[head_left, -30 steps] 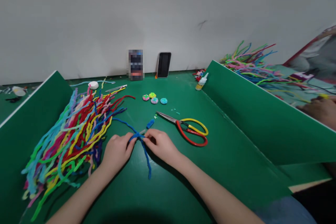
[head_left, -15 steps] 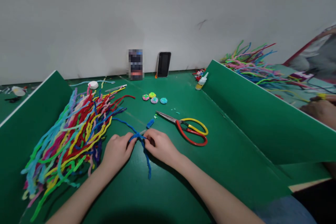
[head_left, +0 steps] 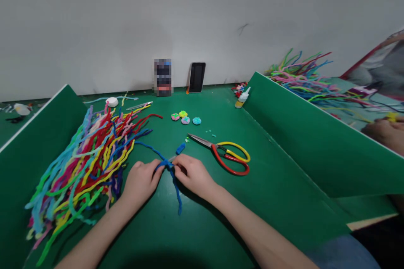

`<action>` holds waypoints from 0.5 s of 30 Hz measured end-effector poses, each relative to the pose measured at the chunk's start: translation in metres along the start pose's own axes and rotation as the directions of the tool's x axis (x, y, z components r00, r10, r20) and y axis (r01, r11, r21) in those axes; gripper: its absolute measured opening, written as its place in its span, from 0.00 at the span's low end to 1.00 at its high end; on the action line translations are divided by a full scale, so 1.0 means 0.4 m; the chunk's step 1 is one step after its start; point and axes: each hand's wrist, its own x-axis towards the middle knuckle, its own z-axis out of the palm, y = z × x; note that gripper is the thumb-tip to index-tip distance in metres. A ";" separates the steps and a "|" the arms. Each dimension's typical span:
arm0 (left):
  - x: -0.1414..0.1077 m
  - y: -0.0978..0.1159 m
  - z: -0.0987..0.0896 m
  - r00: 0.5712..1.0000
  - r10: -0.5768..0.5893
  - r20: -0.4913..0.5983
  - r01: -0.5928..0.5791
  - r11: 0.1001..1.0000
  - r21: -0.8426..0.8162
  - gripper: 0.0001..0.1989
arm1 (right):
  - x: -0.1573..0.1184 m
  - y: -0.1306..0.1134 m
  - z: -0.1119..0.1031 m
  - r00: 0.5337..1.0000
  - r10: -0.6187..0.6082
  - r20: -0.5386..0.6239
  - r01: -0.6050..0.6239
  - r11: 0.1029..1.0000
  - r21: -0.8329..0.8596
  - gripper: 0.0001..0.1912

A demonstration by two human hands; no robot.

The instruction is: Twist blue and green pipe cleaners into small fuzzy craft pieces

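Note:
Low over the green table, my left hand [head_left: 142, 179] pinches a blue pipe cleaner [head_left: 177, 195] between thumb and fingertips. My right hand [head_left: 193, 175] is closed on the same blue strands from the other side. They cross between my fingertips, one end reaching up and left, another hanging toward me. Part of a thin pale rod shows behind the crossing; the rest is hidden by my fingers. Just beyond lies a short blue piece [head_left: 181, 148]. Scissors [head_left: 221, 151] with one red and one yellow handle rest to the right, blades slightly apart.
A heap of coloured pipe cleaners [head_left: 91, 155] lies left, near tweezers [head_left: 139, 105] and a white round lid [head_left: 112, 101]. Several small flower-like discs [head_left: 185, 120], a glue bottle [head_left: 242, 97] and a phone [head_left: 197, 77] stand farther back. Green partitions [head_left: 315, 143] flank me; another person's hand [head_left: 383, 130] shows right.
My hands stay almost in place, with only a slight shift of the right fingertips at the blue crossing. At the far right, the other person's hand has moved a little.

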 end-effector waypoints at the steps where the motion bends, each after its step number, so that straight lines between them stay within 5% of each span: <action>1: 0.001 0.000 0.001 1.000 0.003 0.001 -0.003 1.000 -0.003 0.13 | 0.000 0.000 0.000 1.000 -0.003 -0.003 0.003 1.000 0.000 0.07; 15: 0.000 0.000 -0.003 0.998 0.061 0.035 -0.060 0.998 -0.007 0.13 | -0.002 0.001 -0.002 0.999 0.019 -0.028 -0.019 1.000 0.017 0.08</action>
